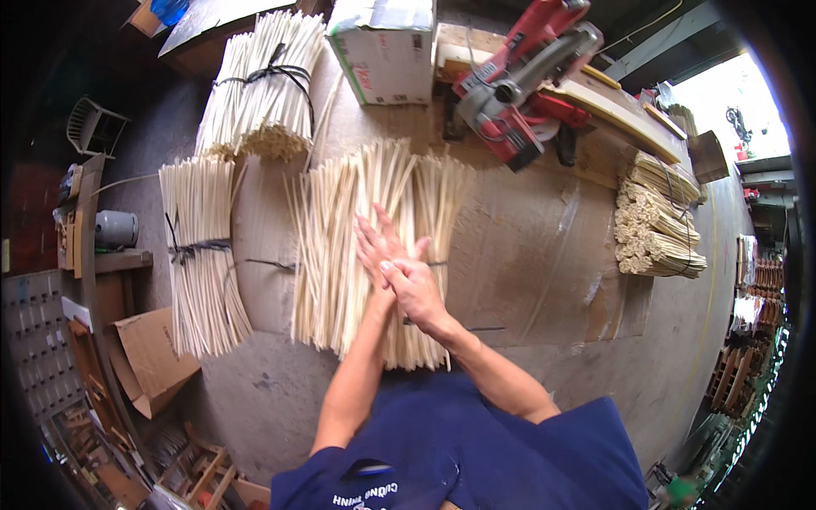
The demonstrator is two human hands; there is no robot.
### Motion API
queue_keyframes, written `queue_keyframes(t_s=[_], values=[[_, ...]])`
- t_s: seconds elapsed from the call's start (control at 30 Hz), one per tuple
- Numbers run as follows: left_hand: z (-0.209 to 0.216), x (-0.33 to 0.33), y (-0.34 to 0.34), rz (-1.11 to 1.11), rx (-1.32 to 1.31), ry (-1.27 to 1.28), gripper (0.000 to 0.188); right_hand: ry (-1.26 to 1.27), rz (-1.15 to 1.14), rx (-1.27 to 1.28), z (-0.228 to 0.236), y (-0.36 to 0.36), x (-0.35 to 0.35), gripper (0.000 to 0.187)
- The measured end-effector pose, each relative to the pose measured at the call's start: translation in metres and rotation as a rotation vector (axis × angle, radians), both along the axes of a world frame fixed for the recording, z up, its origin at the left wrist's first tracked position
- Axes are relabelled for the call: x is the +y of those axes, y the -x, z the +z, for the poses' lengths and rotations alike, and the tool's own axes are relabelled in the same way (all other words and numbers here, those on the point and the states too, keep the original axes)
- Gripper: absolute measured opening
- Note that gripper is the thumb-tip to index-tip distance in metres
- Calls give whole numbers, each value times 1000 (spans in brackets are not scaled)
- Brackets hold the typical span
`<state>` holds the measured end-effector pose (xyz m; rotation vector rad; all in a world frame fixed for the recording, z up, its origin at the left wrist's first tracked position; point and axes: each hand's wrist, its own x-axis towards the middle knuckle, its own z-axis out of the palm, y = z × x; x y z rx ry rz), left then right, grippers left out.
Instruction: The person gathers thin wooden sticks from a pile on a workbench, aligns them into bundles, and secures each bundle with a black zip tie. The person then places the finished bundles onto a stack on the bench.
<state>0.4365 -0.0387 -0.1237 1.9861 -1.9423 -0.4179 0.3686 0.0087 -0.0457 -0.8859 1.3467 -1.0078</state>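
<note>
Cardboard (544, 263) covers part of the concrete floor (629, 382), pale sticks (331, 255) crossing its near edge beneath an open, empty left hand (382, 251) and overlapping right hand (416, 291), grip unclear, while tied bundles (659, 225) lie by its right edge.

The shirt (527, 459) is navy blue, white lettering (365, 495) on its left chest; beyond its sleeves (591, 429), forearms (501, 382), left hand (379, 252) and right hand (416, 293) are bare.
</note>
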Motion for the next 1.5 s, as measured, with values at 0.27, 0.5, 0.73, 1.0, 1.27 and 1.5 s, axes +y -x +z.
queue_keyframes(t_s=[0.27,0.5,0.73,1.0,1.27,1.5], values=[[-5,-17,-109,-230,868,-305,71,-182,-131,264,7,-46,-21,41],[2,-42,-180,-525,793,-416,51,-101,49,719,-21,-80,-38,44],[-27,-59,-355,-491,-470,-143,26,26,69,967,-44,-95,-31,21],[46,-99,-324,-87,414,-1019,44,214,205,1031,-31,-82,-24,26],[134,-101,-140,-869,183,-538,45,162,-194,496,10,-90,-11,28],[155,-120,-37,-1213,-232,-823,35,159,-218,506,16,-90,-4,22]])
